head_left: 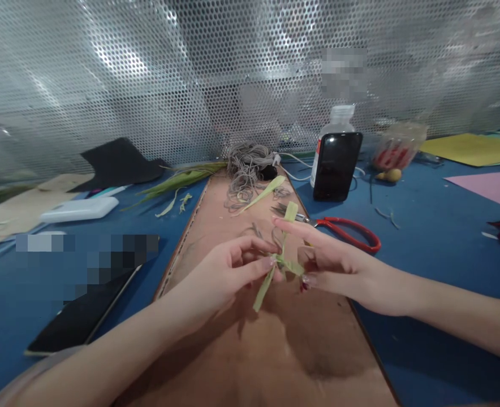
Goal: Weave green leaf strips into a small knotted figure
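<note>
Okay: left pinches the crossing, right works around the tails

Nearest first. Bare brown board (pixel 250 367) below the hands, with the work held up over it. Left hand (pixel 228 268): thumb and finger pressed together, pinching the green strip piece (pixel 279 259) at its crossing, where the tails meet. Right hand (pixel 345 263): thumb and index well apart, index reaching by the upper tail, thumb tip right by the right-hand tail. Can't tell if the thumb and curled fingers nip that tail.

Piece sits between the two hands, mid-board. Tails stick out up, right and down-left. Strip looks thin and papery, so I'd expect it to crease or split if yanked.

My read on doing this well: let the left pinch carry the crossing, tight enough to stop slip, not enough to crush. Have the right hand take one tail at a time, near the crossing rather than at the end, and draw it slow and flat. Even pull on both sides, else the crossing likely skews.

Just past the right hand: red-handled scissors (pixel 317 223), blade tips near the upper tail. Mind the knuckles there. Farther up the board: loose pale strip (pixel 262 195), then the grey cord tangle (pixel 250 161); snag risk if tails drift that way. Right of the tangle, upright phone (pixel 337 172) in front of the bottle (pixel 342 116). Perforated metal sheet (pixel 233 62) behind everything.
</note>
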Action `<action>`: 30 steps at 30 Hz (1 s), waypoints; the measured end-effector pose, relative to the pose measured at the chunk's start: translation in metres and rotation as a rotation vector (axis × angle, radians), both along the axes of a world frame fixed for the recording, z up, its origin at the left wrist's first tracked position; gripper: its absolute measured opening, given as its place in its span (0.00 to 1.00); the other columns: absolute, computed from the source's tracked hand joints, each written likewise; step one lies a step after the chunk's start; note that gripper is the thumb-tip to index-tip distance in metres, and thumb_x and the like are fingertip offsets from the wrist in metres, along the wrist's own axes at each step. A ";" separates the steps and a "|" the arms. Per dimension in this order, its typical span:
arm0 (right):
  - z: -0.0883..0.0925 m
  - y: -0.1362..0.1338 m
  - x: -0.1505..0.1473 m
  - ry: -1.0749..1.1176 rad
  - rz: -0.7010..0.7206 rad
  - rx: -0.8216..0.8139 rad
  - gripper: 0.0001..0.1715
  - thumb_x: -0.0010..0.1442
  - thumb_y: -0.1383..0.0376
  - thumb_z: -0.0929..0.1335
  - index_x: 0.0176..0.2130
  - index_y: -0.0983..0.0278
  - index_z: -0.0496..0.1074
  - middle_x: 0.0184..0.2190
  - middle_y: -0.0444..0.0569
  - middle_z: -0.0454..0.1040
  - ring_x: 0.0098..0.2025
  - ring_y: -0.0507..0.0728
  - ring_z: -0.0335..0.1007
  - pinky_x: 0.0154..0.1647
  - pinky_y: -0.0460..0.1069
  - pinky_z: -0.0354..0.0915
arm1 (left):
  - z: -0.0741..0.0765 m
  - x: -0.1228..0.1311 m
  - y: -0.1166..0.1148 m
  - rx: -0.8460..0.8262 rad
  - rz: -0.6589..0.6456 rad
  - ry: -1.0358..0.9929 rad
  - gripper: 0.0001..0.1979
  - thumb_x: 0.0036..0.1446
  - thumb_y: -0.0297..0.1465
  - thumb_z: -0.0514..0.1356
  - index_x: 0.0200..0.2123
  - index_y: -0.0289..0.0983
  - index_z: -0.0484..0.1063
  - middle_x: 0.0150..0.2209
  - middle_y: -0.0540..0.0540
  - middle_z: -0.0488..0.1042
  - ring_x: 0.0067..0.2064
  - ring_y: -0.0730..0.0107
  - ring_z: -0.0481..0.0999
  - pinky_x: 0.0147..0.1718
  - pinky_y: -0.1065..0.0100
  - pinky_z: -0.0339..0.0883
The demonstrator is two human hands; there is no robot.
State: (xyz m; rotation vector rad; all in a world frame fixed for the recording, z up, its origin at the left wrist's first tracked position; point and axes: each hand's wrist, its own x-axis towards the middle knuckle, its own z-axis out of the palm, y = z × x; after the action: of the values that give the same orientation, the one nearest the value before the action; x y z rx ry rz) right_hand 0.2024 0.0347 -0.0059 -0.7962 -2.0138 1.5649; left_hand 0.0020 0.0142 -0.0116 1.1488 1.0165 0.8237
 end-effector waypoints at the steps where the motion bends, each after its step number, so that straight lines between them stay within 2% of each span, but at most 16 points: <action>1: 0.000 0.000 0.000 -0.011 -0.027 0.013 0.37 0.56 0.72 0.62 0.61 0.57 0.46 0.35 0.45 0.68 0.37 0.53 0.65 0.36 0.48 0.64 | 0.000 0.000 0.000 0.018 0.005 0.003 0.07 0.53 0.30 0.58 0.37 0.38 0.68 0.29 0.50 0.75 0.29 0.77 0.71 0.25 0.77 0.59; 5: 0.003 0.000 -0.001 -0.072 -0.137 0.096 0.30 0.56 0.70 0.62 0.57 0.59 0.55 0.28 0.42 0.66 0.30 0.50 0.63 0.30 0.46 0.62 | 0.003 0.001 0.001 0.113 -0.006 0.093 0.08 0.51 0.26 0.59 0.36 0.37 0.68 0.34 0.48 0.74 0.36 0.73 0.73 0.34 0.73 0.63; 10: 0.000 -0.005 -0.006 -0.052 -0.133 0.169 0.18 0.56 0.66 0.64 0.48 0.60 0.67 0.37 0.45 0.66 0.37 0.51 0.65 0.38 0.46 0.63 | 0.005 0.003 -0.003 0.155 -0.022 0.128 0.09 0.52 0.25 0.57 0.38 0.37 0.65 0.36 0.48 0.74 0.39 0.71 0.73 0.39 0.69 0.64; 13: -0.006 -0.010 -0.012 -0.024 -0.190 0.149 0.13 0.54 0.64 0.66 0.43 0.60 0.68 0.30 0.43 0.66 0.32 0.50 0.64 0.33 0.45 0.64 | 0.003 0.006 -0.008 0.172 0.006 0.115 0.11 0.51 0.24 0.58 0.38 0.38 0.63 0.34 0.50 0.73 0.36 0.73 0.73 0.37 0.71 0.66; 16: -0.009 -0.016 -0.015 -0.024 -0.241 0.093 0.09 0.52 0.63 0.68 0.35 0.63 0.67 0.32 0.46 0.68 0.33 0.53 0.67 0.34 0.47 0.65 | 0.000 0.011 -0.012 0.185 -0.032 0.131 0.10 0.50 0.24 0.60 0.36 0.37 0.63 0.33 0.51 0.72 0.35 0.74 0.73 0.33 0.73 0.66; 19: -0.008 -0.020 -0.016 -0.046 -0.292 0.145 0.05 0.51 0.66 0.67 0.31 0.63 0.65 0.33 0.47 0.69 0.34 0.54 0.68 0.34 0.48 0.66 | -0.004 0.015 -0.016 0.198 -0.038 0.112 0.11 0.50 0.24 0.60 0.36 0.37 0.62 0.33 0.51 0.72 0.33 0.75 0.73 0.32 0.73 0.66; 24: -0.008 -0.020 -0.016 -0.040 -0.322 0.254 0.03 0.53 0.68 0.65 0.30 0.63 0.64 0.30 0.45 0.68 0.31 0.52 0.67 0.32 0.46 0.65 | -0.009 0.018 -0.019 0.196 0.002 0.067 0.11 0.50 0.24 0.60 0.37 0.38 0.62 0.34 0.51 0.71 0.34 0.75 0.74 0.33 0.73 0.67; 30: -0.013 -0.019 -0.015 -0.001 -0.331 0.198 0.04 0.53 0.68 0.66 0.31 0.63 0.64 0.29 0.44 0.68 0.32 0.51 0.66 0.32 0.46 0.64 | -0.008 0.017 -0.019 0.198 0.049 0.084 0.15 0.50 0.23 0.60 0.41 0.41 0.62 0.31 0.54 0.72 0.31 0.78 0.73 0.31 0.76 0.67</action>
State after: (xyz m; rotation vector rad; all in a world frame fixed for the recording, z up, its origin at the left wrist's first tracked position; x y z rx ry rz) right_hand 0.1870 0.0156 -0.0193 -0.9899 -1.8851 1.1613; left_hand 0.0189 -0.0050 -0.0191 1.3402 1.0538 0.9373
